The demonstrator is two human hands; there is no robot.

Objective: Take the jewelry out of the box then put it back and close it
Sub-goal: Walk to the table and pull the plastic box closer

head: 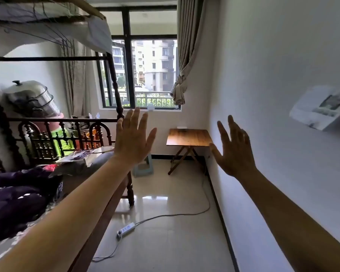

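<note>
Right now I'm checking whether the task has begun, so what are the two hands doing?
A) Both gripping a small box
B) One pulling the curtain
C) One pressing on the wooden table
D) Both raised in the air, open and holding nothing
D: the left hand and right hand are both up with fingers spread, touching nothing; no box is in view.

A small wooden table [188, 137] stands by the wall between the two raised hands. A window [143, 73] is above them. A white power strip [126, 230] lies on the floor below, and a bed [98, 218] is left.
</note>
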